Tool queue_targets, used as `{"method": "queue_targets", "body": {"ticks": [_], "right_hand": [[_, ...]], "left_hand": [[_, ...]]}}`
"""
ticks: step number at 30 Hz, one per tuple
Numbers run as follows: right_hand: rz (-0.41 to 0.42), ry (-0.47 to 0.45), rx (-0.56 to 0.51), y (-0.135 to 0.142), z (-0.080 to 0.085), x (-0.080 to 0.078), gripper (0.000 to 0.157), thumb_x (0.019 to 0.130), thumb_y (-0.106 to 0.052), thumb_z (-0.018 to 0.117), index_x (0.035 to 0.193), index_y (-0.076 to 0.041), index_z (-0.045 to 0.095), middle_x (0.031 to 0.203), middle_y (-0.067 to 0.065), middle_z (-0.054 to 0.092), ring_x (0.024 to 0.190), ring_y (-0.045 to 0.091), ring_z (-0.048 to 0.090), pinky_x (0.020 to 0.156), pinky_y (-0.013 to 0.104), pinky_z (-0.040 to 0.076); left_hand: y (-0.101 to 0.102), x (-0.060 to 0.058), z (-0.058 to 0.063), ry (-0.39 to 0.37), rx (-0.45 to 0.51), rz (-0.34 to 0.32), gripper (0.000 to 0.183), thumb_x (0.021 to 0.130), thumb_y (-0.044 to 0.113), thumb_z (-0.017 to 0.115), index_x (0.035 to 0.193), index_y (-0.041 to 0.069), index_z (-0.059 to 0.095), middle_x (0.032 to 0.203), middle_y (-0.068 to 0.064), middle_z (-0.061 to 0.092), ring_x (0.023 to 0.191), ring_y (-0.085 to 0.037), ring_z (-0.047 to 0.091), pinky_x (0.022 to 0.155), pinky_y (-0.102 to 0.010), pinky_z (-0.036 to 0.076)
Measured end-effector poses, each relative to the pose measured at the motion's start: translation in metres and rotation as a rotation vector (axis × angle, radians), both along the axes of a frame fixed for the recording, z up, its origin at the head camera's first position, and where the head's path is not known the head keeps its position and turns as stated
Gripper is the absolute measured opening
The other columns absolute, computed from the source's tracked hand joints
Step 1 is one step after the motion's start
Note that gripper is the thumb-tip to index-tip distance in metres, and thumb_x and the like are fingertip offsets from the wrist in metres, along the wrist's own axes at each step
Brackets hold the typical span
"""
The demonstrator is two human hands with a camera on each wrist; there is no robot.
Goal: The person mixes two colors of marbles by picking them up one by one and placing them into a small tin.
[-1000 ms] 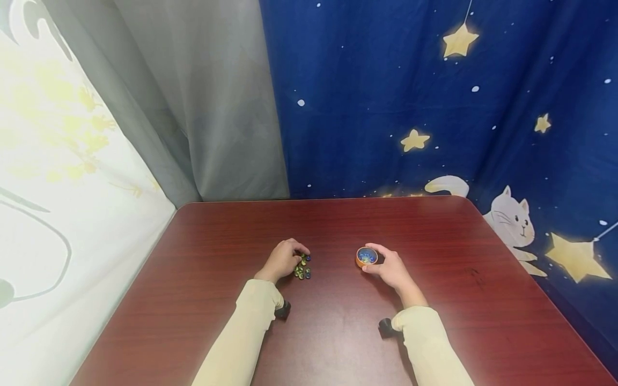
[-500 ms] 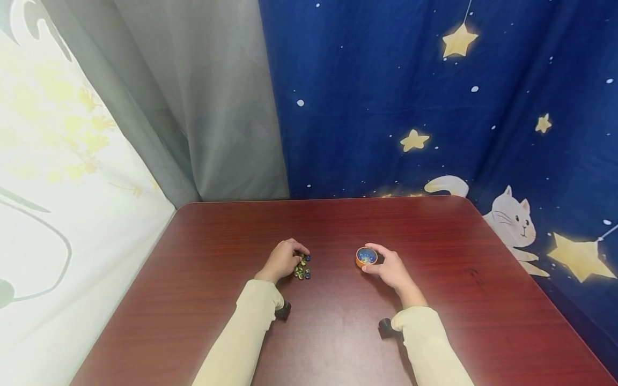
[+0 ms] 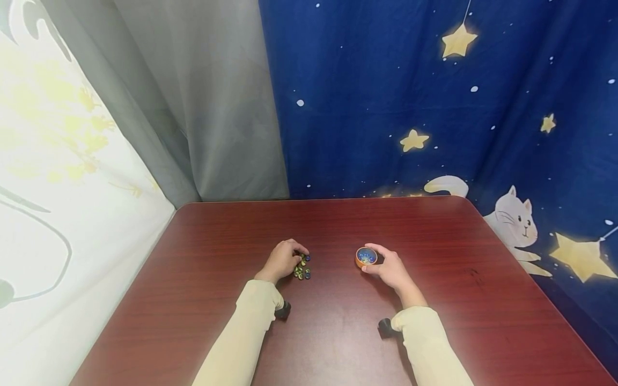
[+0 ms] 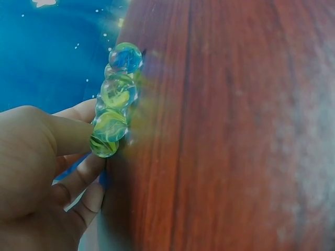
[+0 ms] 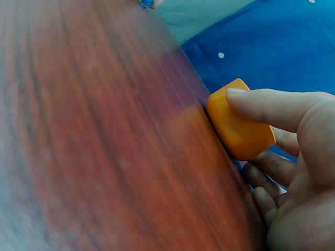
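Note:
A cluster of green, yellow and blue glass marbles (image 3: 301, 274) lies on the dark red table (image 3: 333, 305), left of centre. My left hand (image 3: 281, 259) curves round the cluster's far left side. In the left wrist view the thumb lies against the marbles (image 4: 117, 90) and the other fingers bend behind them. To the right, my right hand (image 3: 392, 266) holds a small orange round cup (image 3: 359, 262) between thumb and fingers. Blue with bright spots shows inside its rim. In the right wrist view the thumb lies on the smooth orange cup (image 5: 243, 130), which sits at the tabletop.
Behind the table hang a grey curtain (image 3: 232, 107) and a blue curtain (image 3: 352, 134) with stars and a cat. A white patterned cloth (image 3: 72, 257) hangs on the left. Each wrist wears a small black device, such as the black device (image 3: 386, 328) on the right.

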State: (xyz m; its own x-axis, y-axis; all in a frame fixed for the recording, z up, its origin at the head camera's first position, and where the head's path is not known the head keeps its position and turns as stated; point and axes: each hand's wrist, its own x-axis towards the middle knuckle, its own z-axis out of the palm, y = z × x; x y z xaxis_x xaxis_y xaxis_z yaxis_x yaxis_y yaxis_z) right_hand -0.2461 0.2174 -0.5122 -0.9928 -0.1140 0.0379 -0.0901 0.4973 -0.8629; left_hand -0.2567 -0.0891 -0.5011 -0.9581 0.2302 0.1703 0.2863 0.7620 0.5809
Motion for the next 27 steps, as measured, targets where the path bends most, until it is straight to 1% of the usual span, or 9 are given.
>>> {"method": "queue_targets", "body": {"ticks": [4, 11, 16, 22, 27], "right_hand": [[-0.004, 0.001, 0.008, -0.0004, 0.0006, 0.0003, 0.065, 0.072, -0.007, 0.081, 0.133, -0.013, 0.059, 0.123, 0.011, 0.063, 0.117, 0.031, 0.051, 0.101, 0.053, 0.031], [0.006, 0.008, 0.011, 0.0002, 0.0, 0.0002, 0.064, 0.073, -0.008, 0.081, 0.133, -0.011, 0.058, 0.122, 0.013, 0.063, 0.117, 0.033, 0.051, 0.101, 0.055, 0.031], [0.004, -0.001, 0.007, 0.0004, 0.0003, 0.0011, 0.065, 0.073, -0.008, 0.082, 0.133, -0.012, 0.058, 0.122, 0.012, 0.063, 0.117, 0.033, 0.051, 0.101, 0.055, 0.031], [-0.001, -0.006, 0.001, 0.0003, 0.0019, 0.0021, 0.065, 0.072, -0.007, 0.082, 0.132, -0.013, 0.059, 0.123, 0.011, 0.063, 0.118, 0.032, 0.05, 0.102, 0.054, 0.03], [0.008, 0.006, -0.006, 0.0009, 0.0021, 0.0024, 0.065, 0.071, -0.007, 0.082, 0.132, -0.011, 0.059, 0.122, 0.012, 0.063, 0.116, 0.033, 0.051, 0.102, 0.054, 0.031]], "left_hand": [[-0.0005, -0.0003, -0.0007, 0.0, 0.001, 0.002, 0.021, 0.084, -0.003, 0.069, 0.091, 0.015, 0.076, 0.091, 0.003, 0.063, 0.084, -0.015, 0.058, 0.08, -0.037, 0.048], [-0.0012, -0.0001, -0.0007, -0.007, 0.013, 0.008, 0.021, 0.085, -0.003, 0.068, 0.092, 0.015, 0.076, 0.091, 0.003, 0.063, 0.083, -0.014, 0.058, 0.079, -0.037, 0.047], [-0.001, 0.0022, 0.0005, -0.016, 0.024, 0.012, 0.021, 0.086, -0.003, 0.068, 0.092, 0.015, 0.076, 0.092, 0.003, 0.063, 0.082, -0.014, 0.057, 0.078, -0.036, 0.048], [-0.001, 0.0041, 0.0033, -0.035, 0.06, 0.016, 0.021, 0.086, -0.004, 0.067, 0.094, 0.014, 0.076, 0.094, 0.001, 0.064, 0.081, -0.014, 0.058, 0.077, -0.036, 0.048], [-0.0019, 0.0051, 0.0046, -0.037, 0.08, 0.008, 0.021, 0.087, -0.005, 0.066, 0.094, 0.013, 0.076, 0.094, 0.0, 0.064, 0.08, -0.014, 0.058, 0.075, -0.034, 0.049]]}}
